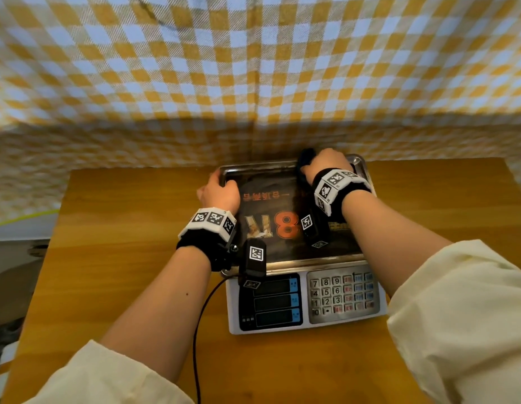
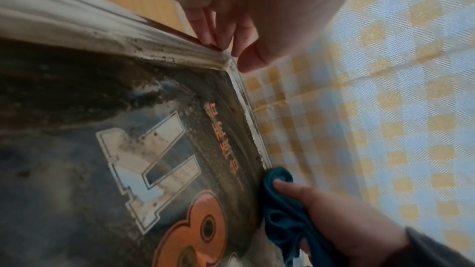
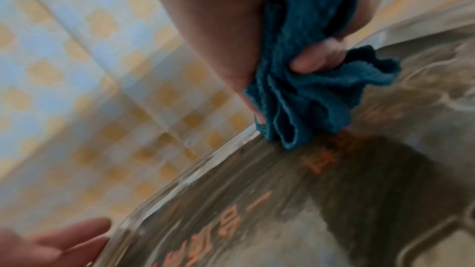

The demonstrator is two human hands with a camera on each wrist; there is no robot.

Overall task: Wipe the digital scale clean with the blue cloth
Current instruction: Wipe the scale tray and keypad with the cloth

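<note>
The digital scale [image 1: 306,322] stands on a wooden table, keypad and displays toward me. Its steel pan [image 1: 253,166] carries a dirty printed sheet with a large orange 8. My left hand [image 1: 220,191] grips the pan's far-left corner; the left wrist view shows its fingers [image 2: 205,31] curled on the grimy rim [image 2: 144,44]. My right hand [image 1: 323,163] holds the bunched blue cloth [image 1: 306,158] at the pan's far edge, right of centre. In the right wrist view the cloth [image 3: 308,92], pinched by my fingers [image 3: 316,61], touches the pan's rim [image 3: 205,161].
A yellow and white checked fabric [image 1: 253,83] hangs right behind the scale and the table [image 1: 122,258]. A black cable [image 1: 199,330] runs from the scale's left side toward me. Bare wood lies on both sides of the scale.
</note>
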